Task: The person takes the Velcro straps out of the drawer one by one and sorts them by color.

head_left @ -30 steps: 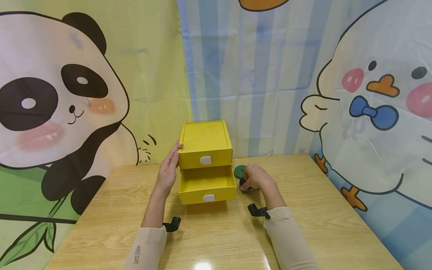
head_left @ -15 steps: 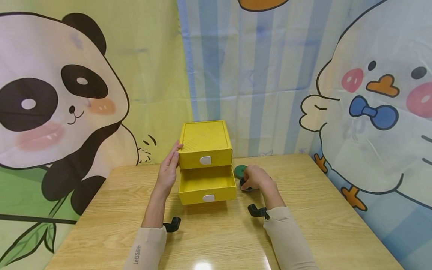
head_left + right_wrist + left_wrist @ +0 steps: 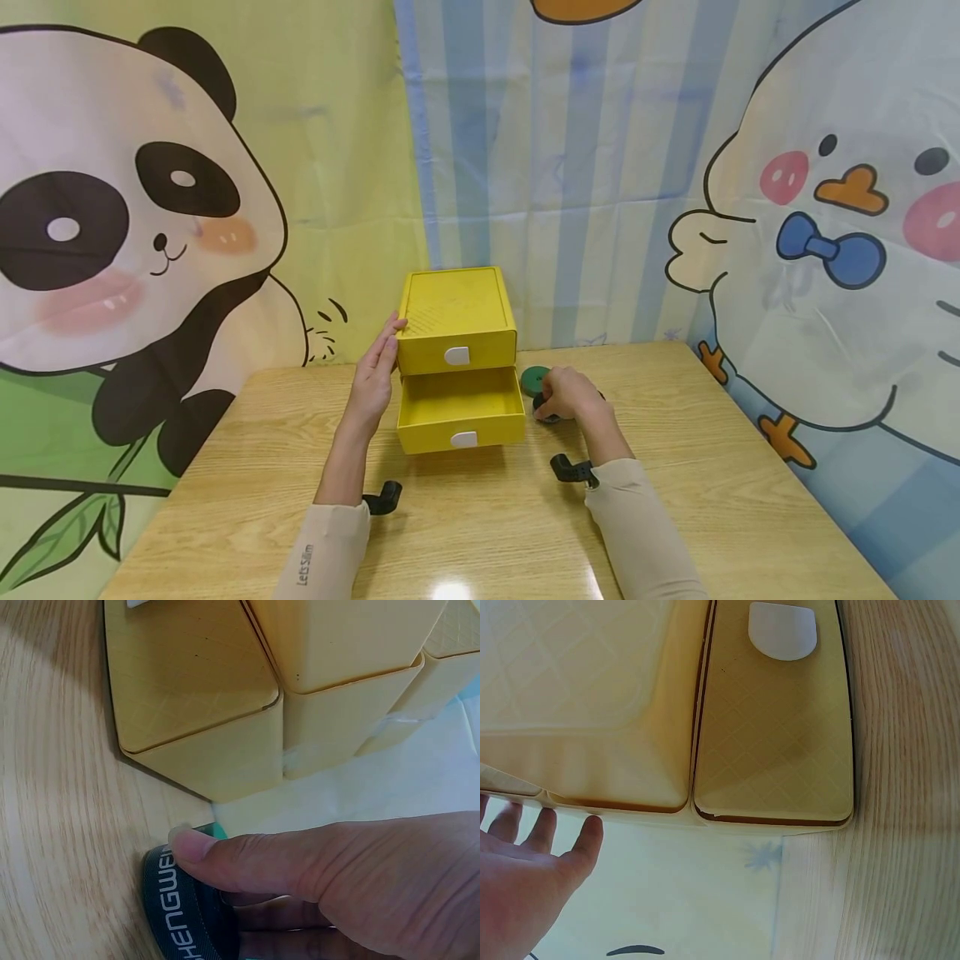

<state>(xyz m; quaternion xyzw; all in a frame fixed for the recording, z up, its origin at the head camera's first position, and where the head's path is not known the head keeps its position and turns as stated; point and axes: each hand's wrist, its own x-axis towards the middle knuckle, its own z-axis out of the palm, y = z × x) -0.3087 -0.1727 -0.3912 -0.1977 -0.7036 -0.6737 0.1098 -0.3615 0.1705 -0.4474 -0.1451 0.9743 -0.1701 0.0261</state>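
A yellow drawer cabinet (image 3: 456, 302) stands upright on the wooden table. Its middle drawer (image 3: 427, 439) is pulled out, with bare yellow floor showing inside. Fairly straight fingers of my left hand (image 3: 372, 379) rest along the cabinet's left side, the tips at its top edge. To the right of the cabinet, my right hand (image 3: 576, 395) pinches a black roll (image 3: 176, 904) with white lettering around its rim, standing low at the table. The fingers cover part of that roll. Just behind it lies a green roll (image 3: 533, 380), partly hidden by the hand.
Below the open drawer, the left wrist view shows a lower drawer (image 3: 776, 735) pushed in, with a white handle (image 3: 784, 631). The wooden table (image 3: 480, 525) extends in front. Printed cloths with a panda (image 3: 157, 242) and a white bird (image 3: 832, 333) hang around it.
Almost nothing differs. The right hand stays at the black roll with only a tiny shift; the left hand, the cabinet and the drawers keep their places.
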